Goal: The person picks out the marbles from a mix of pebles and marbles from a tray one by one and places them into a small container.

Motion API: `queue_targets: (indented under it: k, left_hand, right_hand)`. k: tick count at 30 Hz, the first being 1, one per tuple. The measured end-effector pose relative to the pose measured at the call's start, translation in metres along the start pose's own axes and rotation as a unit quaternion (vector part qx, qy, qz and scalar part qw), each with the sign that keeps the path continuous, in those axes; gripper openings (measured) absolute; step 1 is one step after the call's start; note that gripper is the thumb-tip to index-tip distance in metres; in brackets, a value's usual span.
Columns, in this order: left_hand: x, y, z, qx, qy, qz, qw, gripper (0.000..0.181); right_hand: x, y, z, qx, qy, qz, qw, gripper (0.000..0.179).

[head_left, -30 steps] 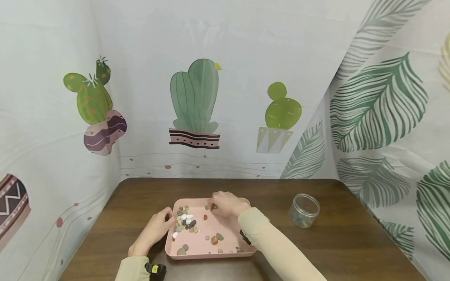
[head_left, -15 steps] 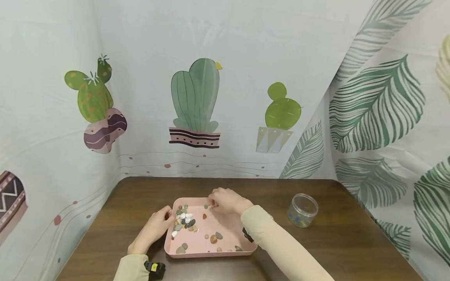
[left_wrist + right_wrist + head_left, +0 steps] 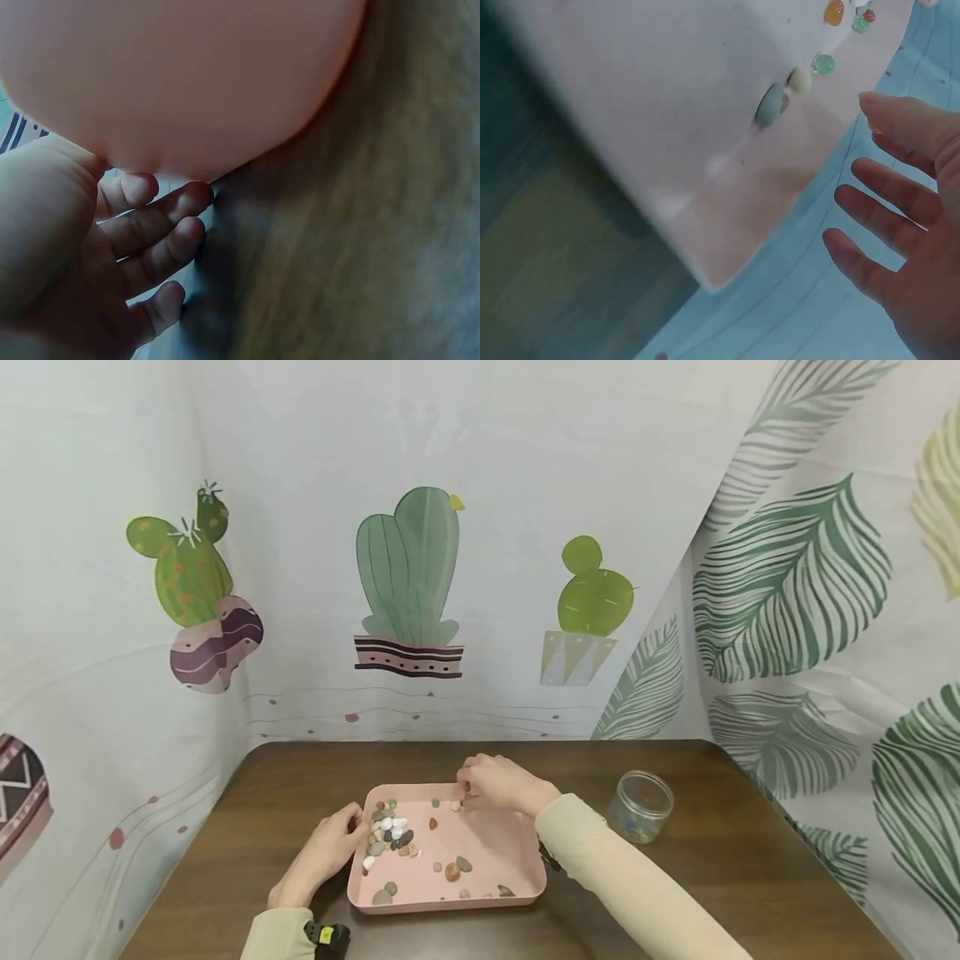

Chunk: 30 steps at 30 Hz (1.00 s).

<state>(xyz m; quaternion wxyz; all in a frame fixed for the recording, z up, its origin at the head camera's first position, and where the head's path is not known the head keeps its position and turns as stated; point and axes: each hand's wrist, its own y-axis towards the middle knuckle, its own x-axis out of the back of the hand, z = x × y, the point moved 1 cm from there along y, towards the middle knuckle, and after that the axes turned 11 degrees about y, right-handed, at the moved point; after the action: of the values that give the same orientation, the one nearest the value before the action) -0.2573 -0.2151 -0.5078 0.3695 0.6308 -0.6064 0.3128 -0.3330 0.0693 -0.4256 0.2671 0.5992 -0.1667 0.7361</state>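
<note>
In the head view a pink tray (image 3: pixel 487 839) lies on the table, holding scattered pebbles. My left hand (image 3: pixel 330 843) grips its left rim; in the left wrist view the tray wall hides part of the thumb and fingers. Over the far rim, my right hand (image 3: pixel 498 783) pinches a small orange stone (image 3: pixel 874 130) between thumb and index finger, mostly hidden by them. Below the pinch lie a green glass bead (image 3: pixel 824 64), a cream pebble (image 3: pixel 800 79) and a grey-green pebble (image 3: pixel 769 105). White and dark pebbles (image 3: pixel 393 831) cluster at the tray's left.
A clear round jar (image 3: pixel 641 807) with blue and green pieces inside stands right of the tray on the brown wooden table (image 3: pixel 300 777). A printed cloth (image 3: pixel 495 527) hangs behind the table. More pebbles (image 3: pixel 452 872) sit near the tray's front edge.
My right hand has moved right and slightly up along the far rim, uncovering a pale pebble. The left hand stays at the tray's left rim. The head view has shifted slightly.
</note>
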Motion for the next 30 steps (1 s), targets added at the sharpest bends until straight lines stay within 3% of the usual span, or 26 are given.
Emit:
queue_targets:
  k: [16, 30]
  left_hand:
    - [0.0, 0.003, 0.002, 0.006, -0.007, 0.007, 0.9999, 0.014]
    - [-0.004, 0.003, 0.003, 0.006, -0.008, 0.0, 1.0, 0.016]
  right_hand:
    - [0.025, -0.066, -0.015, 0.024, -0.047, -0.03, 0.9982, 0.016]
    - [0.064, -0.123, -0.06, 0.017, -0.09, -0.097, 0.9911, 0.024]
